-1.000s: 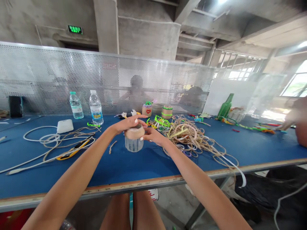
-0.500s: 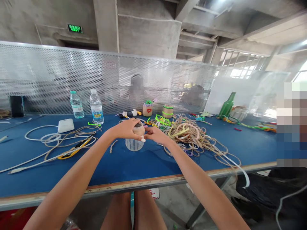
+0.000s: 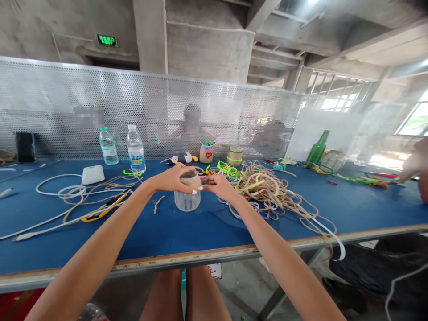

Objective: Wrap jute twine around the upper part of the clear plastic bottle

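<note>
The clear plastic jar stands upright on the blue worktop, just in front of the person. A tan band covers its upper part, while the lower part is bare. Nothing else on the jar can be made out.

From the left, a coil of white cable, a white plastic box and a yellow-and-black utility knife lie on the worktop, and two clear water bottles stand behind them. The left hand is clasped over the jar's top, its fingers curving down onto the tan band. The right hand comes in from the other side, with its fingertips against the band, though whether this grip is closed or only touching cannot be told.

Behind the jar stand two small tan pots trimmed with green, and a tangled heap of jute twine spreads to the right. Beyond it are a green glass bottle and a co-worker's hand.
</note>
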The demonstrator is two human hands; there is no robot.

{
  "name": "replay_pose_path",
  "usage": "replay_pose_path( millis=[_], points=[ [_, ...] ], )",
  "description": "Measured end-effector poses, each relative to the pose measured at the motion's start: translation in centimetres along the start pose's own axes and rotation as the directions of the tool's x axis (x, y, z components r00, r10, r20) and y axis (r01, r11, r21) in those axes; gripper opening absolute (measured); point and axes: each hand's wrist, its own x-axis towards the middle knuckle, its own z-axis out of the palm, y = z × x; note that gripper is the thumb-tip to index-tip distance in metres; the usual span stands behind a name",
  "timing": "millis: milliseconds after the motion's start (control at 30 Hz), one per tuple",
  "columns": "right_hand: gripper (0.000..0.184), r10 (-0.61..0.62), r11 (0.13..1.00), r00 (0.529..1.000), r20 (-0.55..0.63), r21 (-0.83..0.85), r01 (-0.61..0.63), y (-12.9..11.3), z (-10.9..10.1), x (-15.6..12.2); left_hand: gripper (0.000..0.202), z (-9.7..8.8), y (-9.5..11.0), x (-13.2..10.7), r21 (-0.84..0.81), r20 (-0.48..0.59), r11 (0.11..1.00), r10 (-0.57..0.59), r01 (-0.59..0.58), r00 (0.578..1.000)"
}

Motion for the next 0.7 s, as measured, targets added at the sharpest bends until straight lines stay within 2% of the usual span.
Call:
replay_pose_path(
  millis=[100, 167, 267, 400, 533, 700],
  points=[
    [0.028, 0.005, 1.0, 0.996, -0.088, -0.01, -0.006, 0.3, -0.1, 0.1, 0.079, -0.3, 0.2, -0.1, 0.046, 0.014, 0.998, -0.054, 0.053, 0.998],
    [0.031, -0.01, 1.0, 0.996, -0.088, -0.03, 0.008, 0.3, 0.0, 0.1, 0.079, -0.6, 0.3, -0.2, 0.064, 0.03, 0.998, -0.006, 0.004, 1.0],
    [0.033, -0.035, 0.998, 0.997, -0.062, -0.052, 0.031, 0.3, 0.1, 0.1, 0.073, -1.0, -0.1, -0.3, 0.04, 0.056, 0.995, 0.089, -0.091, 0.994],
    [0.036, -0.057, 0.997, 0.998, 0.02, -0.052, 0.058, 0.5, 0.2, 0.1, 0.07, -0.9, -1.1, -0.1, -0.117, 0.054, 0.979, 0.177, -0.169, 0.983],
    [0.035, -0.065, 0.997, 0.995, 0.073, -0.035, 0.067, 0.3, 0.1, 0.0, 0.071, -0.4, -1.7, 0.0, -0.252, 0.03, 0.952, 0.186, -0.173, 0.982],
    [0.029, -0.068, 0.995, 0.994, 0.09, -0.064, 0.073, 0.7, -0.4, 0.4, 0.071, -0.2, -1.7, -0.2, -0.272, 0.013, 0.948, 0.175, -0.164, 0.985]
  ],
)
